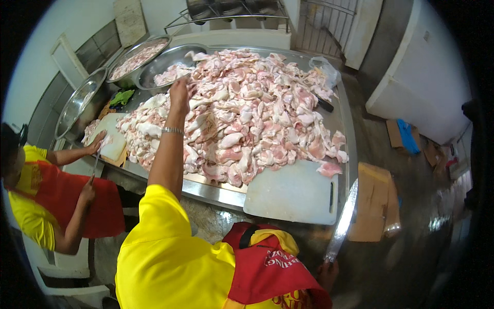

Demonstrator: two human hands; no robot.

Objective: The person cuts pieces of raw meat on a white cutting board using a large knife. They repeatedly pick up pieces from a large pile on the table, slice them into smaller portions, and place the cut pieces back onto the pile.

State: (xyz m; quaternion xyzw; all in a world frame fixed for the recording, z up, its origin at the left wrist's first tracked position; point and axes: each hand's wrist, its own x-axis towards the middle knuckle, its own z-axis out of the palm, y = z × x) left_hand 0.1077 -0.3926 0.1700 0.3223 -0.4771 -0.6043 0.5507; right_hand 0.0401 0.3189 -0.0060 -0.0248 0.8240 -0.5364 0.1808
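My left arm reaches up over a large pile of raw chicken pieces (242,113) on a steel table (347,149). My left hand (181,92), with a metal watch on the wrist, is closed at the pile's upper left, beside a steel bowl (149,69) holding some pieces; what its fingers hold is hidden. At the lower right, my right hand (327,270) grips a long knife (343,216), blade pointing upward beside a white cutting board (283,193) on the table's near edge.
A co-worker (62,195) at left has a knife and a hand on another board (110,129). More bowls (139,49) line the back left. A black handle (324,104) and plastic bag (327,69) lie at back right. Cardboard (370,206) sits right of the table, near a wall (411,82).
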